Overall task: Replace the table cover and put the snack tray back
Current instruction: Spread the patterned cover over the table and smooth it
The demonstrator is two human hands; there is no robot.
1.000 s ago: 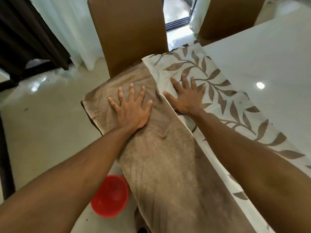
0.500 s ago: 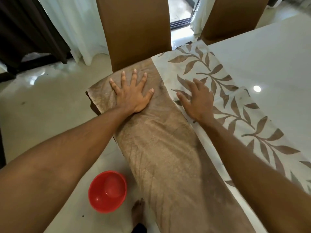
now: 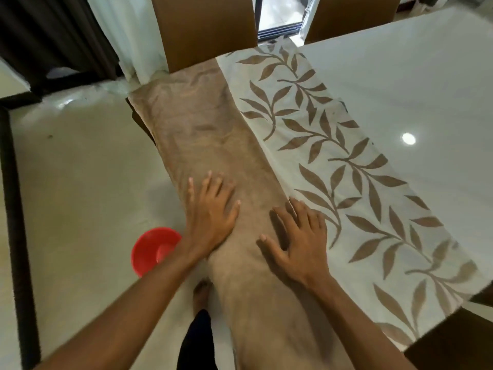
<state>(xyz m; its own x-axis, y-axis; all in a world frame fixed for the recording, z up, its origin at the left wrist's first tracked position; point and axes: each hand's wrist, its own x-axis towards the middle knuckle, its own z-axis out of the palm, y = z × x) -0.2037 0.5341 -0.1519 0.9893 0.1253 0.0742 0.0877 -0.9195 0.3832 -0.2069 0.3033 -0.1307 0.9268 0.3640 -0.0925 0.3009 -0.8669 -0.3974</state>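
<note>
A table cover lies along the left side of the white glossy table. Its brown plain band runs along the table's left edge, and its cream band with brown leaves lies to the right. My left hand rests flat on the brown band, fingers spread. My right hand lies flat with fingers apart, straddling the seam between the two bands. Neither hand holds anything. No snack tray is in view.
A red bowl sits on the pale tiled floor left of the table. Two brown chair backs stand at the far end. White and dark curtains hang at upper left. My bare foot is beside the table.
Both hands have slid back toward me along the cover, from its far end to its middle, staying flat. The far part of the cover now lies uncovered.
</note>
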